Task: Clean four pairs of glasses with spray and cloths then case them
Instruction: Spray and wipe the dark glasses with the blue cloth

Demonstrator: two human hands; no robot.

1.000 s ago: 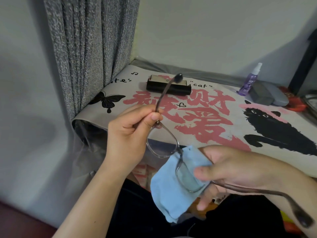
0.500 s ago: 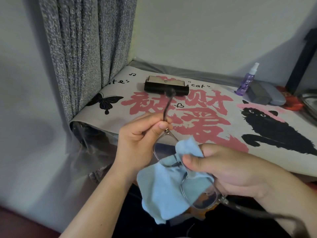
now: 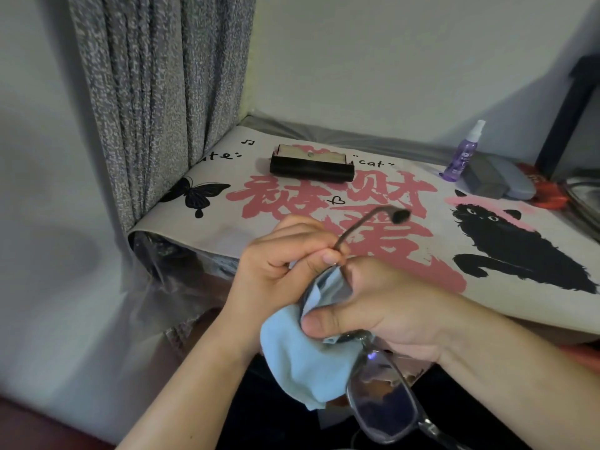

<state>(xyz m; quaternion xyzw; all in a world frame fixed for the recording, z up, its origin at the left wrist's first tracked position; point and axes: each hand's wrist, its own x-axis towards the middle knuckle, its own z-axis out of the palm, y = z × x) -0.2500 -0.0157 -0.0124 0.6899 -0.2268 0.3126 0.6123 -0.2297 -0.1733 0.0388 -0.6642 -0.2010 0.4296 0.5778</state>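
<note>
Head cam: wiping step. The left hand (image 3: 276,271) pinches the glasses (image 3: 373,368) at the temple hinge, while the right hand (image 3: 373,306) has its fingers (image 3: 324,324) squeezing the light blue cloth (image 3: 298,358) round the upper lens, all held in front of the desk (image 3: 227,222). I'd guess the lower lens comes next, then casing; the spray bottle (image 3: 462,154) sits at the far right.

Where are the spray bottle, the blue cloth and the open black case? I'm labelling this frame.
spray bottle (image 3: 460,157), head view, on its purple body.
blue cloth (image 3: 302,358), head view, on the hanging fold.
open black case (image 3: 311,168), head view, on its dark front wall.
</note>
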